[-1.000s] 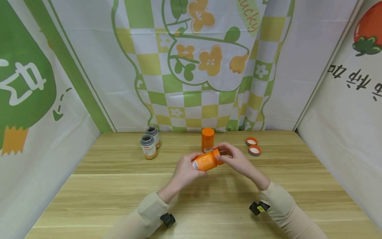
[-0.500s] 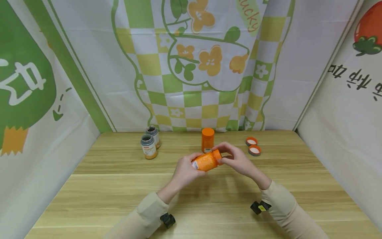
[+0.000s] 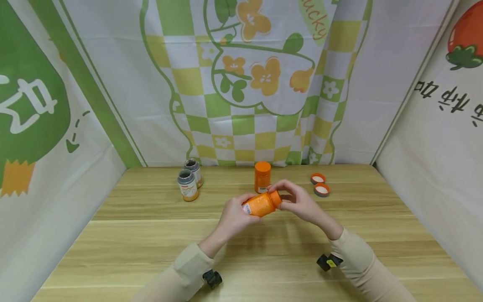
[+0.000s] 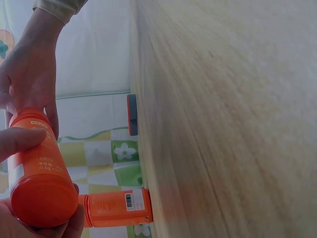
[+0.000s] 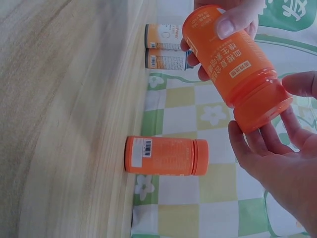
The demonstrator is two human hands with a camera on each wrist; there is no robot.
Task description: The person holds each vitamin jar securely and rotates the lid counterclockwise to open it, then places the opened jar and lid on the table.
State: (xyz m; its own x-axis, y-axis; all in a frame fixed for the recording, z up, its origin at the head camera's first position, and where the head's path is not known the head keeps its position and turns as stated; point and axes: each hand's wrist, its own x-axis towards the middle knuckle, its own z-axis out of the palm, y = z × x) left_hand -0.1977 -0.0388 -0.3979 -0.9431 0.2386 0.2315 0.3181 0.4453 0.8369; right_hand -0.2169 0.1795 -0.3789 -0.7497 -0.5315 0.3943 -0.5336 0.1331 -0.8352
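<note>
An orange supplement bottle [image 3: 259, 205] is held tilted above the table, its cap end pointing up and to the right. My left hand [image 3: 234, 216] grips its body near the base, the thumb lying along the label in the left wrist view. My right hand [image 3: 302, 204] holds the orange screw cap [image 5: 262, 106], with thumb on one side and fingers on the other. The cap sits on the bottle's neck. Just behind stands a second orange bottle [image 3: 262, 177], upright and capped; the right wrist view shows its barcode [image 5: 147, 148].
Two uncapped grey-necked jars [image 3: 188, 186] stand close together at the back left. Two orange-and-grey lids [image 3: 321, 190] lie with their white insides up at the back right. A printed curtain [image 3: 249, 126] hangs behind the wooden table [image 3: 151, 251].
My right hand's fingers have shifted slightly around the cap, and its wrist has moved a little to the right. The left hand and bottle body stay nearly still.
</note>
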